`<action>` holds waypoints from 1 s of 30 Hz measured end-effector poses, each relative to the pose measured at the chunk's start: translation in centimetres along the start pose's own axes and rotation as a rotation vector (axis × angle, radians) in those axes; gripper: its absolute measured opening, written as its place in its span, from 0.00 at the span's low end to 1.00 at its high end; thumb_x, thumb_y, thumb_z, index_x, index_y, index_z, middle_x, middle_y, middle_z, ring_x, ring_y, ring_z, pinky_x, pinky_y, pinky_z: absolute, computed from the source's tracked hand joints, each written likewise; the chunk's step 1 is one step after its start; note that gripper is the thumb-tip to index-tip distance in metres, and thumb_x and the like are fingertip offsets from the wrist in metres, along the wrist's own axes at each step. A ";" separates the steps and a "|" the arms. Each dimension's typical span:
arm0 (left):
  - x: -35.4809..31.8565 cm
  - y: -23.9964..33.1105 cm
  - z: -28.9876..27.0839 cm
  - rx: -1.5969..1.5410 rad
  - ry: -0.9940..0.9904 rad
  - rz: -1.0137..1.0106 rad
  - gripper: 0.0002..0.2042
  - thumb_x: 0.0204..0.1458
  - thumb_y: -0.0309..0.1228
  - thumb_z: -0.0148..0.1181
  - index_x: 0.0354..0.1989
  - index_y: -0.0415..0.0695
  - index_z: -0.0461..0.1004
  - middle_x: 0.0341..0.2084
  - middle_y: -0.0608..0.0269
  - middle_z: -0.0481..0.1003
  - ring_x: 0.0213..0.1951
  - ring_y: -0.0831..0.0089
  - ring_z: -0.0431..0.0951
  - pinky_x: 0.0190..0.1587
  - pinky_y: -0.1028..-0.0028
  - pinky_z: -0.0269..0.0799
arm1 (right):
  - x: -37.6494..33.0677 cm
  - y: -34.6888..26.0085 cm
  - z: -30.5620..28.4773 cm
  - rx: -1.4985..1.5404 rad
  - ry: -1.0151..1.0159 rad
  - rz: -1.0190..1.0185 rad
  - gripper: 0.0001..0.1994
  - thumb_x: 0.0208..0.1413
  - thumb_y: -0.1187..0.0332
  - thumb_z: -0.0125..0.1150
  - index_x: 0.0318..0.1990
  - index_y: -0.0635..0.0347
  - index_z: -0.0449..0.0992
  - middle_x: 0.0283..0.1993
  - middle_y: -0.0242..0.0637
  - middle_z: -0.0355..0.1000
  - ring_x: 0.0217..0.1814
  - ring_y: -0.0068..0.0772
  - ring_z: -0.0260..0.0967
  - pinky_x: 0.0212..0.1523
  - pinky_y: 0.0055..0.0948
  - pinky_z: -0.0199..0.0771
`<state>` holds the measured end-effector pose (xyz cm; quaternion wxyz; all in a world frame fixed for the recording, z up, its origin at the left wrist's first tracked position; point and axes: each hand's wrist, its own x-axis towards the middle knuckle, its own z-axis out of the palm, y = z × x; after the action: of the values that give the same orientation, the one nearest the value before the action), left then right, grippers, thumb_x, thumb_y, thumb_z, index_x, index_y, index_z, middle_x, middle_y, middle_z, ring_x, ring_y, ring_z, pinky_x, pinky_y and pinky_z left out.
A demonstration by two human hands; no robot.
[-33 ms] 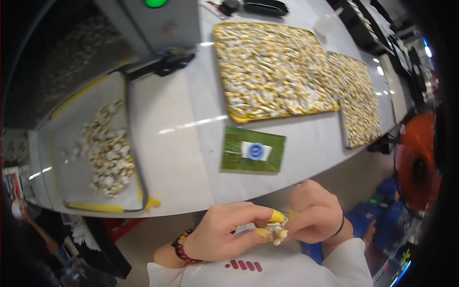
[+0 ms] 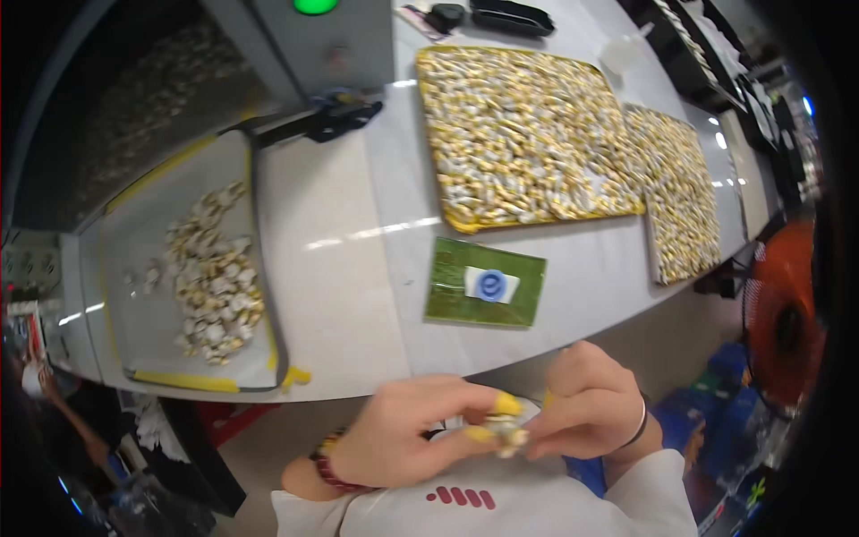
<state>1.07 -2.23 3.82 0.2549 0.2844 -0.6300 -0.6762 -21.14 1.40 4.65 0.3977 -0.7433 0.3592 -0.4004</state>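
Near my chest, in front of the table edge, my left hand (image 2: 412, 434) is closed, its yellow-covered thumb and fingertip pinching a small cluster of white-and-gold pieces (image 2: 508, 435). My right hand (image 2: 595, 403) is closed beside it, fingers curled and thumb tip right by the cluster. Whatever the right fingers hold, if anything, is hidden. A yellow cover shows on one right fingertip too. Past my hands, a green rectangular plate (image 2: 447, 304) with a white label and blue round mark lies on the table.
A yellow-edged tray (image 2: 461, 225) densely covered with similar pieces lies beyond the plate, and a second full tray (image 2: 656, 259) adjoins it. To the left, a grey tray (image 2: 134, 327) holds a loose heap below a grey machine (image 2: 349, 45). An orange fan (image 2: 783, 313) stands at right.
The view has shifted slightly, so the table's things appear farther right. My left hand, with the cluster, sits a little farther left; my right hand stays nearly in place.
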 end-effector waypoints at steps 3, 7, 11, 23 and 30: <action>-3.7 1.2 -3.0 0.138 0.505 -0.010 0.08 0.41 0.16 0.55 0.32 0.33 0.72 0.25 0.54 0.74 0.27 0.68 0.77 0.30 0.73 0.73 | -0.3 0.2 -0.5 0.029 0.038 0.032 0.12 0.37 0.69 0.72 0.33 0.58 0.79 0.28 0.32 0.68 0.28 0.29 0.63 0.27 0.24 0.62; -6.0 5.3 -11.0 1.182 0.542 -0.189 0.13 0.46 0.26 0.57 0.40 0.35 0.72 0.30 0.57 0.75 0.34 0.73 0.72 0.38 0.73 0.66 | -0.6 0.7 -1.5 0.003 0.059 0.056 0.11 0.37 0.71 0.72 0.32 0.58 0.79 0.26 0.32 0.68 0.27 0.30 0.64 0.27 0.24 0.63; -2.5 5.5 -19.0 1.161 0.818 -0.162 0.14 0.49 0.32 0.56 0.42 0.38 0.74 0.35 0.52 0.75 0.33 0.59 0.75 0.36 0.69 0.69 | -0.7 0.7 -2.0 -0.047 0.047 0.075 0.10 0.37 0.75 0.70 0.30 0.58 0.79 0.25 0.31 0.69 0.26 0.29 0.65 0.27 0.25 0.64; 1.1 -7.8 -50.6 1.997 0.597 -0.262 0.22 0.56 0.44 0.48 0.55 0.46 0.65 0.53 0.48 0.66 0.51 0.51 0.68 0.51 0.61 0.64 | -4.1 -0.1 -6.5 -0.375 0.210 0.226 0.06 0.39 0.78 0.65 0.27 0.60 0.77 0.23 0.35 0.71 0.24 0.31 0.67 0.26 0.25 0.65; 2.6 -7.4 -49.5 2.113 0.542 -0.158 0.18 0.52 0.41 0.53 0.47 0.43 0.71 0.47 0.47 0.69 0.45 0.51 0.71 0.46 0.58 0.68 | -2.0 3.5 -11.8 -0.720 0.239 0.356 0.04 0.45 0.75 0.61 0.30 0.62 0.73 0.25 0.39 0.68 0.28 0.35 0.67 0.30 0.28 0.66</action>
<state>34.26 -38.47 -5.90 -0.0314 0.5385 -0.7954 0.2762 -33.12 -1.94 5.25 0.1311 -0.7094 0.6427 -0.2579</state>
